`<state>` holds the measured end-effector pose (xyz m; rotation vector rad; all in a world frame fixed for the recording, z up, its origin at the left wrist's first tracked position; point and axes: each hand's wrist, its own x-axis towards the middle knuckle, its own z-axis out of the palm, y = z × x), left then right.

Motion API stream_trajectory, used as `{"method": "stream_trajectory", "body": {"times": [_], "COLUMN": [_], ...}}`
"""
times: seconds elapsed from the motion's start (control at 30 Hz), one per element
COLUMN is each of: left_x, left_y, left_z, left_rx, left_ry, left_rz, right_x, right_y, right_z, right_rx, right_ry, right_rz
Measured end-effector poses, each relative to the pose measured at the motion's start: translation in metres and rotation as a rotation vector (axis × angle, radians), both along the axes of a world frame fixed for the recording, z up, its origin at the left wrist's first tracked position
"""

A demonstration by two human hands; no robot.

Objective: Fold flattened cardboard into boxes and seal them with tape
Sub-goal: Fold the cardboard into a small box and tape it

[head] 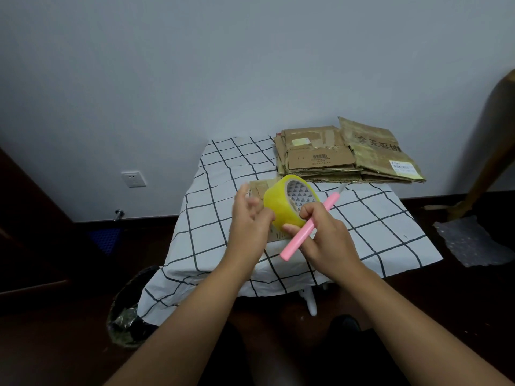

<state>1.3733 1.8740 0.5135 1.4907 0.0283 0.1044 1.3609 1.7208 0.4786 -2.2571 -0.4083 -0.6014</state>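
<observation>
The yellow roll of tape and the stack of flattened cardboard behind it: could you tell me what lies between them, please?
In the head view, only bare checked tablecloth separates the yellow tape roll from the flattened cardboard stack.

left hand (249,218): fingers motion-blurred | small box (260,188): mostly hidden behind hands

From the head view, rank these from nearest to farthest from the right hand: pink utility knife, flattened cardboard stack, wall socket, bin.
1. pink utility knife: gripped in the right hand.
2. flattened cardboard stack: table's far right.
3. bin on the floor, lower left, and wall socket, far left: too close to call.
</observation>
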Motion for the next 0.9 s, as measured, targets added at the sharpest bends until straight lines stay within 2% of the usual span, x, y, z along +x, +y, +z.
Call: {"method": "stream_trajectory", "body": {"times": [0.1, 0.2, 0.33, 0.5, 0.67, 0.77, 0.9], "left_x": [0.002, 0.005, 0.007, 0.011, 0.019, 0.025, 0.025], "left_y": [0.018, 0.028, 0.03, 0.032, 0.023, 0.017, 0.012], "left_z": [-0.009, -0.017, -0.017, -0.009, -0.003, 0.001, 0.0], "left_rx": [0.402, 0.661, 0.858, 0.98, 1.184, 1.135, 0.981], "left_ry": [-0.404, -0.623, -0.779, -0.951, -0.936, -0.89, -0.742], "left_rz": [-0.003, -0.037, 0.033, 0.06, 0.093, -0.002, -0.172], "right_x": [0.001, 0.0, 0.001, 0.0, 0.005, 0.008, 0.012], "right_y": [-0.005, -0.006, -0.008, -0.014, -0.019, -0.023, -0.034], "right_z": [0.007, 0.014, 0.023, 0.03, 0.042, 0.052, 0.062], "right_rx": [-0.016, -0.023, -0.057, -0.103, -0.108, -0.056, 0.011], "right_ry": [0.05, 0.086, 0.108, 0.156, 0.199, 0.207, 0.235], "right_rz": [0.023, 0.053, 0.074, 0.122, 0.147, 0.166, 0.179]}}
